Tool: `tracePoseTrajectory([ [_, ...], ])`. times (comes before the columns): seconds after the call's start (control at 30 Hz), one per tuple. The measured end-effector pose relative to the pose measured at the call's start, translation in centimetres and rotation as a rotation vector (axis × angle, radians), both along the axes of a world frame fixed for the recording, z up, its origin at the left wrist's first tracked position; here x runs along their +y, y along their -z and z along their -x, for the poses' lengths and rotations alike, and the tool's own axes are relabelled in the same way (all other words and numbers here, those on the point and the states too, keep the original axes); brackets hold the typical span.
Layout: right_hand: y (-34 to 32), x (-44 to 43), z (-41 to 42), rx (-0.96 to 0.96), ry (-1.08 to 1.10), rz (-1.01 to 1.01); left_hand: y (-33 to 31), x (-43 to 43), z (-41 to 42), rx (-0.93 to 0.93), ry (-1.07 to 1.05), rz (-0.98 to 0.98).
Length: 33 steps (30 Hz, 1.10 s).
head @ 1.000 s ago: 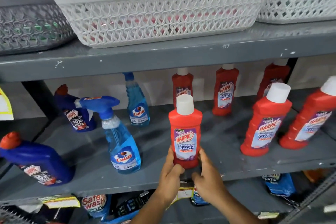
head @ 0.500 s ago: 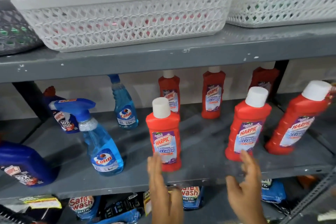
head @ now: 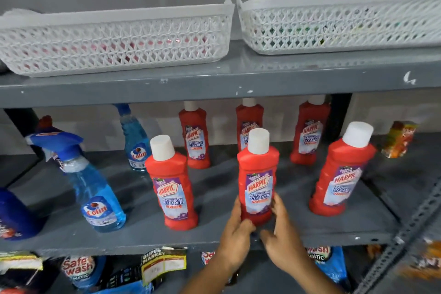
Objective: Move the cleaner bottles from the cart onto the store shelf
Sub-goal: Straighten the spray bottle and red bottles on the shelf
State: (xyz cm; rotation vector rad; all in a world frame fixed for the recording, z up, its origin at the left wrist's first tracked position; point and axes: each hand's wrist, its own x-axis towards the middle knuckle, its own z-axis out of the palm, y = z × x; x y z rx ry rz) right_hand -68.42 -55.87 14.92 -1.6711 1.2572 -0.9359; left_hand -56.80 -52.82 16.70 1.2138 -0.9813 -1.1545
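Red Harpic bottle (head: 258,181), white cap, label "Bathroom Cleaner 10x", upright at front-mid of grey metal shelf (head: 214,238). Left hand (head: 235,234) cupping its base on one side, right hand (head: 282,238) on the other w/ fingers loosely spread; both touching, grasping low. Same red bottles flanking: one left (head: 170,184), one right (head: 341,172), 3 more behind. Further left, blue Colin spray bottle (head: 95,196), clear plastic. Above, white lattice plastic baskets (head: 114,40), contents unclear. Below, Safewash pouches (head: 80,267).
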Motion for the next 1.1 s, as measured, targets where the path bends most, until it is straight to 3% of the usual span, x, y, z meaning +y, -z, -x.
tracePoseTrajectory([
  [0.3, 0.6, -0.2, -0.1, -0.046, 0.006, 0.022, -0.5, 0.5, -0.8, -0.038, 0.001, -0.063],
  [0.37, 0.9, 0.2, 1.1, -0.123, 0.099, 0.057, -0.3, 2.1, -0.1, -0.208, -0.124, -0.097],
  [0.43, 0.9, 0.5, 3.2, -0.211, 0.293, 0.134, 0.3, 4.4, 1.2, -0.442, -0.258, 0.017],
  [0.5, 0.5, -0.1, 6.2, -0.226, 0.495, 0.199, 0.2, 5.6, 3.2, -0.513, -0.140, 0.143],
  [0.57, 0.2, -1.7, 9.3, -0.172, 0.583, 0.185, -0.4, 4.2, 5.1, -0.544, 0.118, 0.191],
  [0.63, 0.3, -3.7, 11.8, -0.107, 0.568, 0.091, -1.3, 1.3, 7.4, -0.512, 0.254, 0.139],
  [0.77, 0.0, -6.2, 13.6, -0.041, 0.306, -0.002, -3.1, -4.6, 11.9, -0.219, 0.251, -0.123],
  [0.93, 0.9, -7.3, 14.4, -0.067, 0.180, -0.024, -2.1, -6.4, 14.6, 0.003, 0.212, -0.076],
  [1.1, 1.3, -6.5, 13.5, -0.060, 0.207, -0.010, -1.6, -5.8, 14.2, 0.064, 0.231, -0.091],
])
